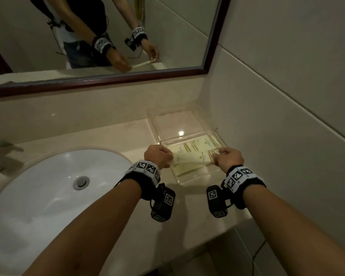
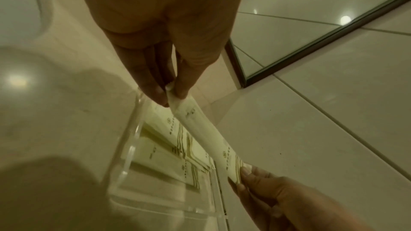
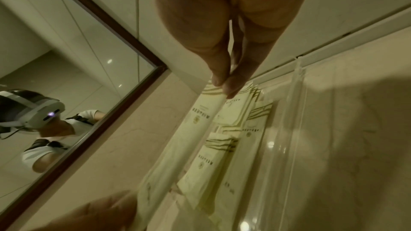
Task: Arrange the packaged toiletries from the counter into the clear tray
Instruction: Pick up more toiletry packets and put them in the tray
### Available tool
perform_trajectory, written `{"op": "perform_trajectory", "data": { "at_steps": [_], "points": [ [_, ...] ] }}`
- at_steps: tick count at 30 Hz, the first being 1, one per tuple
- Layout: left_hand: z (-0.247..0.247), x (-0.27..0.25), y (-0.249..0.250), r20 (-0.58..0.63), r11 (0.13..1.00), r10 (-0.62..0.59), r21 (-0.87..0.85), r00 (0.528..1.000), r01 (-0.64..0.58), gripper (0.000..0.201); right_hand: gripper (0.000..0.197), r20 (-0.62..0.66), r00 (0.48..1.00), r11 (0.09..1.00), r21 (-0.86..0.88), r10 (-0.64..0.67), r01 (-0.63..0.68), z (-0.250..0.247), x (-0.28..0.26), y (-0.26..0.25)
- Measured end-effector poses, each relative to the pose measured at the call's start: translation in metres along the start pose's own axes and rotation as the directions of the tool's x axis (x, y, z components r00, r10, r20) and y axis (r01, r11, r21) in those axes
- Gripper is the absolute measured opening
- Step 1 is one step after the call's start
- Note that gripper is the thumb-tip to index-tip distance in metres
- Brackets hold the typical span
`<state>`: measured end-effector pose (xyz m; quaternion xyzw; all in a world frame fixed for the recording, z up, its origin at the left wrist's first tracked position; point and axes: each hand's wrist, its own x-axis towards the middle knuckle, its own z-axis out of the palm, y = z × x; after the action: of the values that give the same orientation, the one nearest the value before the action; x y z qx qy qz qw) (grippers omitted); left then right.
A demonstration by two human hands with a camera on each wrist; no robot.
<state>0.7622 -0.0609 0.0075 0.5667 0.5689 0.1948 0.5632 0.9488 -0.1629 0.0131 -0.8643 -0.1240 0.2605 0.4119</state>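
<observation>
While more packets (image 1: pixel 189 149) lie in the tray (image 1: pixel 199 177) at centre right, left hand (image 1: pixel 157 156) and right hand (image 1: pixel 228 157) pinch opposite ends of one packet (image 1: pixel 191 157).

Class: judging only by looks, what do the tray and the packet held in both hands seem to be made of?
Tray: probably clear acrylic, glossy; the counter shows through and its edges catch light.
Packet: seemingly matte cream paper or film, printed with stripes; its end looks serrated.
</observation>
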Motion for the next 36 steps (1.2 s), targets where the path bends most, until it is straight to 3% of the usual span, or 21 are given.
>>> {"op": "perform_trajectory", "data": {
  "at_steps": [3, 8, 14, 24, 29, 36],
  "points": [
    [0.014, 0.001, -0.006, 0.019, 0.998, -0.048, 0.045, 0.999, 0.047, 0.002, 0.024, -0.003, 1.0, 0.999, -0.046, 0.029, -0.029, -0.007, 0.019, 0.004],
    [0.029, 0.005, -0.011, -0.04, 0.994, -0.083, 0.063, 0.996, 0.086, 0.011, 0.025, 0.067, 0.998, 0.992, -0.125, 0.015, -0.007, -0.006, 0.045, 0.011],
    [0.039, 0.009, 0.001, -0.229, 0.992, -0.079, 0.082, 0.97, 0.1, 0.009, 0.03, 0.134, 0.985, 0.985, -0.118, -0.107, 0.123, 0.0, 0.068, 0.004],
    [0.062, 0.006, -0.006, -0.343, 0.944, -0.094, 0.267, 0.935, 0.193, 0.018, 0.014, 0.207, 0.971, 0.956, -0.243, -0.117, 0.167, -0.005, 0.094, 0.009],
    [0.074, 0.008, -0.012, -0.352, 0.879, -0.087, 0.414, 0.932, 0.238, 0.022, 0.014, 0.238, 0.966, 0.938, -0.298, -0.105, 0.176, -0.001, 0.1, 0.017],
    [0.081, 0.015, -0.018, -0.333, 0.709, 0.021, 0.67, 0.943, 0.221, 0.026, 0.013, 0.265, 0.953, 0.903, -0.359, -0.146, 0.238, 0.009, 0.104, 0.026]
  ]
}}
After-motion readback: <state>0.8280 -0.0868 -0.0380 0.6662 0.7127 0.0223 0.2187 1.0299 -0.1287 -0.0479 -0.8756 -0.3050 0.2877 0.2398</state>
